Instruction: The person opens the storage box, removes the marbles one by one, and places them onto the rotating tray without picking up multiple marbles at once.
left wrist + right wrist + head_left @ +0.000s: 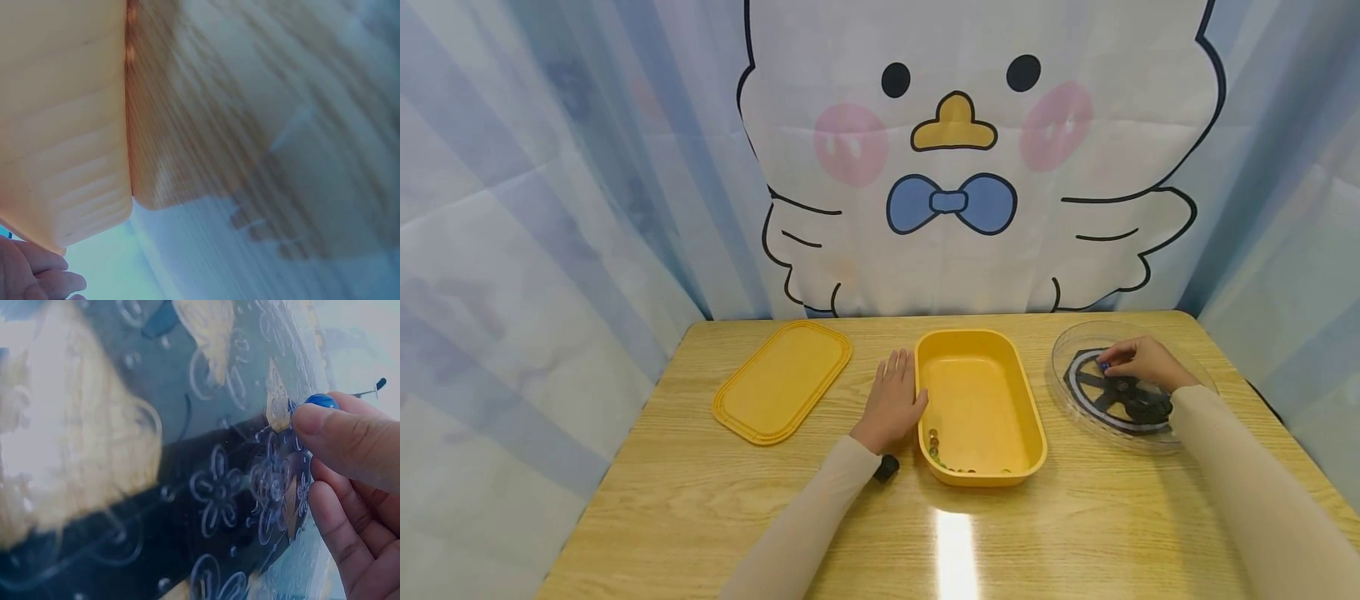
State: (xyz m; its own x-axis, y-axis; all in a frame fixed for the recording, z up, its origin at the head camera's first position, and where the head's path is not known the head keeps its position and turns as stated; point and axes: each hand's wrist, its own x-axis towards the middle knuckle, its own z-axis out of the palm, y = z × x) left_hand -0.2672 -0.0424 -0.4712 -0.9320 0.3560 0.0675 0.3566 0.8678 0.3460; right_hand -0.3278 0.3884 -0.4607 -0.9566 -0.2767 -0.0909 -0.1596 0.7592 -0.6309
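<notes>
My right hand [1147, 363] is over a clear round dish [1078, 331] at the table's right. Its thumb and forefinger pinch a small blue marble [322, 400], seen in the right wrist view beside the dish's flower-embossed wall [215, 490]. A dark spoked, wheel-like shape [1097, 398] shows within the dish's outline; whether it lies in or under it I cannot tell. With fingers straight, my left hand [891, 404] rests against the left side of a yellow tray [977, 392]. Several small greenish-brown marbles [933, 442] lie along its left and near inner edges.
A flat yellow lid [784, 382] lies on the wooden table [700, 517], left of my left hand. A small black object [887, 467] sits by the left wrist, partly behind the sleeve. A printed curtain [955, 267] hangs behind the table's far edge.
</notes>
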